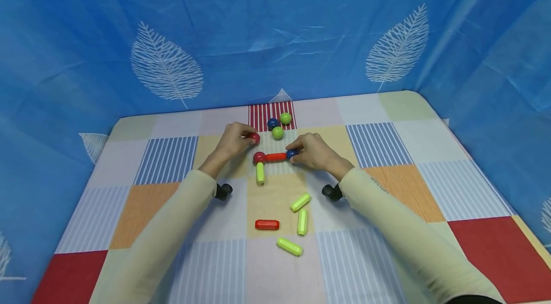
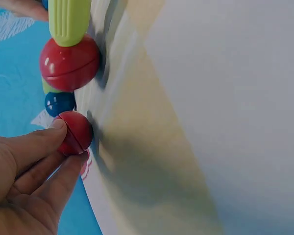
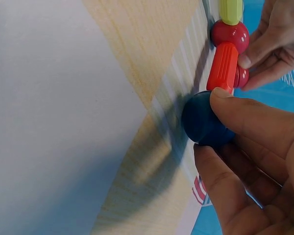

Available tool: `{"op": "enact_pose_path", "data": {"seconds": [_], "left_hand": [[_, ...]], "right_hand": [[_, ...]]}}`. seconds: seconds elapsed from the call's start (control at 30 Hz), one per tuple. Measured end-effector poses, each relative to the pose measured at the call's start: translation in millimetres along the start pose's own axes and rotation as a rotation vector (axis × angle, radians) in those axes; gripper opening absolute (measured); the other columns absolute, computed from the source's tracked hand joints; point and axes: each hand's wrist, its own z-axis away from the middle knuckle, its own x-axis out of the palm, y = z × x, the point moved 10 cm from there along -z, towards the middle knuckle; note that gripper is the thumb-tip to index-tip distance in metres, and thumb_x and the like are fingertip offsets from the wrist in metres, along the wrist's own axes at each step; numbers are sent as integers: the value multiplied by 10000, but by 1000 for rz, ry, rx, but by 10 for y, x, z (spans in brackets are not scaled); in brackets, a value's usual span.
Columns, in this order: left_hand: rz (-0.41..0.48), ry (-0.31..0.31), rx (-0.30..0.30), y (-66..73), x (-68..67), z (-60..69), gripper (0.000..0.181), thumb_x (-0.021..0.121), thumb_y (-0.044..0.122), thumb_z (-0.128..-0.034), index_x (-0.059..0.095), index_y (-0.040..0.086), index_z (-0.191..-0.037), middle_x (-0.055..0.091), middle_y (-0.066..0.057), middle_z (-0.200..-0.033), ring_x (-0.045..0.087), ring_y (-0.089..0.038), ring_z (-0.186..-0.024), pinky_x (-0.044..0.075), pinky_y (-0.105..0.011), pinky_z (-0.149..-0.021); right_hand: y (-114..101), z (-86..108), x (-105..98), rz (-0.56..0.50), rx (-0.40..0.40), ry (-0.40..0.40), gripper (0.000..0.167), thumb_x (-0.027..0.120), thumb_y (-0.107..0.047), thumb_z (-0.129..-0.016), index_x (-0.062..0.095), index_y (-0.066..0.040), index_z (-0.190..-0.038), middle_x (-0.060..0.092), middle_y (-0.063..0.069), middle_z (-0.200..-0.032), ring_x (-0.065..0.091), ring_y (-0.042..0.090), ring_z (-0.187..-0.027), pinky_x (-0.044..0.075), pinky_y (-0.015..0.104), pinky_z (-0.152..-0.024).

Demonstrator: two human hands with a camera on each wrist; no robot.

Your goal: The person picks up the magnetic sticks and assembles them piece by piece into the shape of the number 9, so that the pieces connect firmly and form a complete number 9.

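Observation:
Between thumb and fingertips, my left hand (image 1: 234, 139) pinches a loose red ball (image 2: 74, 132) on the cloth. My right hand (image 1: 317, 152) holds a blue ball (image 3: 206, 119) between thumb and fingers. That blue ball meets the right end of a red rod (image 1: 275, 157). At the rod's left end is a second red ball (image 1: 259, 158), from which a yellow-green rod (image 1: 260, 173) points toward me. The left hand's ball lies just behind this joined piece, apart from it in the head view.
Behind the hands sit another blue ball (image 1: 273, 124) and two green balls (image 1: 277, 133). Nearer to me lie a loose red rod (image 1: 267, 224) and three yellow-green rods (image 1: 303, 222). A patchwork cloth (image 1: 224, 266) covers the table; a blue curtain (image 1: 275, 31) hangs behind.

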Motion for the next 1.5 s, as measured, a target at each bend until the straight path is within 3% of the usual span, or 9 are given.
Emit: {"op": "enact_pose_path", "data": {"seconds": [0.2, 0.6, 0.9, 1.13, 1.33, 1.5], "left_hand": [[22, 23, 18, -76, -88, 159, 270, 679, -30, -897, 674, -97, -1159, 686, -231, -1124, 649, -343, -1080, 503, -418, -954], [86, 85, 44, -235, -220, 679, 265, 693, -25, -884, 682, -99, -1138, 679, -244, -1132, 637, -389, -1082, 518, -482, -911], [185, 78, 30, -173, -31, 1085, 277, 701, -40, -871, 685, -87, -1143, 678, -223, -1149, 632, -357, -1111, 534, -447, -893], [180, 119, 66, -30, 63, 1325, 271, 755, -33, -820, 724, -45, -1089, 717, -165, -1064, 661, -300, -1052, 540, -436, -877], [184, 125, 100, 81, 163, 1458, 272, 788, -34, -779, 748, -5, -1046, 733, -106, -1026, 674, -261, -1025, 540, -420, -876], [206, 107, 148, 185, 224, 1476, 273, 793, -48, -771, 750, -10, -1038, 696, -82, -999, 662, -241, -972, 563, -343, -826]], "right_hand": [[-25, 11, -24, -10, -15, 4, 340, 758, -85, -863, 705, -34, -1195, 675, 130, -1182, 621, 274, -1094, 508, 388, -912], [-30, 5, -17, 4, -5, 3, 338, 758, -97, -866, 709, -54, -1198, 670, 122, -1199, 587, 289, -1117, 488, 399, -927], [9, 27, 14, 9, -9, 6, 324, 770, -105, -857, 723, -55, -1173, 682, 114, -1174, 597, 280, -1082, 497, 402, -889], [-36, 14, -11, 9, -19, 20, 326, 767, -94, -857, 720, -50, -1176, 686, 117, -1167, 601, 280, -1073, 502, 399, -886], [-24, 12, -2, 7, -12, 14, 324, 763, -87, -859, 719, -45, -1177, 683, 124, -1173, 597, 281, -1079, 502, 399, -892], [-34, 7, -2, 7, -20, 17, 323, 764, -90, -858, 719, -42, -1174, 682, 131, -1172, 610, 272, -1065, 514, 392, -877]]}}
